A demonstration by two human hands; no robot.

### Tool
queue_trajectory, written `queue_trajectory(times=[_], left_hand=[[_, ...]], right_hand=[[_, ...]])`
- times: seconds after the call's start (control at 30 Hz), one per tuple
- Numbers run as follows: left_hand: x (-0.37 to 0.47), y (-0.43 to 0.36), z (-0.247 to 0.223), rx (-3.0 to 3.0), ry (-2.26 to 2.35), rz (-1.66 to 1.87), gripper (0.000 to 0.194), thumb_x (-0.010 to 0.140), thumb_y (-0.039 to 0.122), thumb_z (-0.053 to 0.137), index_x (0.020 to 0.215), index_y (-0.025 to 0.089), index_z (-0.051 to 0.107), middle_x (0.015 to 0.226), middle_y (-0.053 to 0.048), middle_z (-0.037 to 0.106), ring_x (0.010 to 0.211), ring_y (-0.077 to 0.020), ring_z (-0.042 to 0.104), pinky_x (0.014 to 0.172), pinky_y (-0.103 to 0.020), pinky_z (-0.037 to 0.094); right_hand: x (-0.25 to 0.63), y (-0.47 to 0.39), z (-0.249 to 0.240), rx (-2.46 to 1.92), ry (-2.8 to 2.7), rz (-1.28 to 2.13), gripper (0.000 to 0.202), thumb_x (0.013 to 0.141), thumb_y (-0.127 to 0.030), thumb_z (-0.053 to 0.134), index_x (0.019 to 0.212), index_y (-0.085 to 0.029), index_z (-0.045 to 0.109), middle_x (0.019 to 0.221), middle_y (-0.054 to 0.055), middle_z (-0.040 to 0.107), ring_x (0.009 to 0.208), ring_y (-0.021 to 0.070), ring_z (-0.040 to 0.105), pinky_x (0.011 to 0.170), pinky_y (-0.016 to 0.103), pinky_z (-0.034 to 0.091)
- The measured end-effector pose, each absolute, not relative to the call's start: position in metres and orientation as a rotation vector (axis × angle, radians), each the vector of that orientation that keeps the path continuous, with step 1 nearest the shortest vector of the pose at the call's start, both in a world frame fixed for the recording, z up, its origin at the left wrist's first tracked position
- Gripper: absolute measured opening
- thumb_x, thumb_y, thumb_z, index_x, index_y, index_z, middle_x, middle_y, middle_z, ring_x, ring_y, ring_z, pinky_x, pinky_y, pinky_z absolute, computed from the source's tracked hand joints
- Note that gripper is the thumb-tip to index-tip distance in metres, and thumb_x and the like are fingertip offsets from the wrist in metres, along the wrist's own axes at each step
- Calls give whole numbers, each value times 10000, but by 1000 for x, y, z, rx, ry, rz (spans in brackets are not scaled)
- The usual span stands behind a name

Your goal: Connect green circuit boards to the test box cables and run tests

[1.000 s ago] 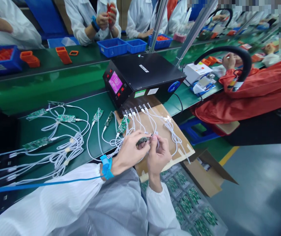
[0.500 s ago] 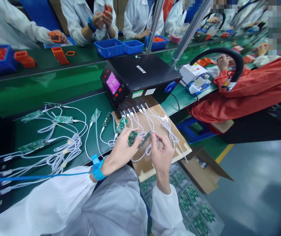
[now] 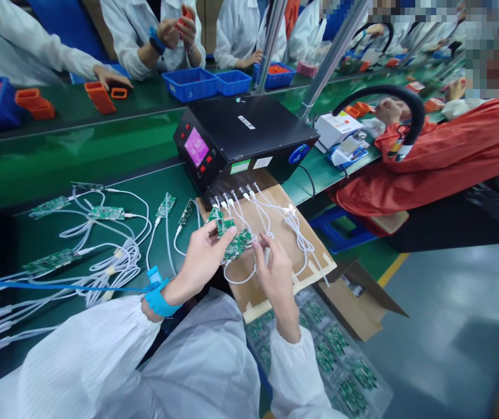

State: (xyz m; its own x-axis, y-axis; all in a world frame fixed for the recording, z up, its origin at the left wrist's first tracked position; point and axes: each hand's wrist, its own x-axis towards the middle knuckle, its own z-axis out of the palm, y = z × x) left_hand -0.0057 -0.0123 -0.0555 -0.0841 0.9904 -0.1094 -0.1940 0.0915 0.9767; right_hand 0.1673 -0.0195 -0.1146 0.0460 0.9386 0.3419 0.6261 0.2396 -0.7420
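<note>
My left hand point(image 3: 203, 256), with a blue strap at its wrist, grips a small green circuit board point(image 3: 225, 226) between thumb and fingers. A second green circuit board point(image 3: 238, 244) lies just beyond my left thumb, beside the fingertips of my right hand. My right hand point(image 3: 275, 265) has thumb and forefinger pinched on a white cable point(image 3: 255, 237) at that second board's right end. Whether the plug sits in the board cannot be made out. Behind the hands, white cables run to the front sockets of a black test box point(image 3: 249, 131) with a lit pink screen.
Several cabled circuit boards point(image 3: 107, 213) and a tangle of white cables point(image 3: 121, 262) lie to the left. Brown cardboard point(image 3: 284, 256) covers the bench under my hands. Below right are a clear tray of boards point(image 3: 345, 361) and an open carton point(image 3: 354, 308). Co-workers sit across and at right.
My left hand has drawn back left with a board. The board my right fingers held now lies flatter, farther left, and they pinch at its cable. A co-worker's hand has lowered to the far bench.
</note>
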Motion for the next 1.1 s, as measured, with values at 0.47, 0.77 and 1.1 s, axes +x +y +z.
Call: queue_trajectory(times=[0.47,0.77,1.1], left_hand=[[7,-9,-56,712,1115,1097,449,788,460,881,1071,135,753,1092,-106,776,925,-203,736,831,-325,619],[30,-5,-55,631,1142,1064,399,810,307,863,1134,113,735,1071,-103,774,917,-184,731,812,-293,631],[37,-5,-58,656,1133,1129,378,775,325,872,1072,126,746,986,-73,772,894,-187,733,829,-312,648]], right_hand=[[246,-74,-159,-1443,-1926,133,198,1030,-240,591,1165,-239,737,1064,105,690,1081,265,642,939,471,575],[238,-50,-138,-1219,-1858,71,295,976,-155,692,1251,-249,741,948,55,760,809,182,671,748,343,577],[221,-48,-135,-1090,-1745,81,485,913,-49,729,1326,-305,721,861,27,685,741,157,604,665,322,529]])
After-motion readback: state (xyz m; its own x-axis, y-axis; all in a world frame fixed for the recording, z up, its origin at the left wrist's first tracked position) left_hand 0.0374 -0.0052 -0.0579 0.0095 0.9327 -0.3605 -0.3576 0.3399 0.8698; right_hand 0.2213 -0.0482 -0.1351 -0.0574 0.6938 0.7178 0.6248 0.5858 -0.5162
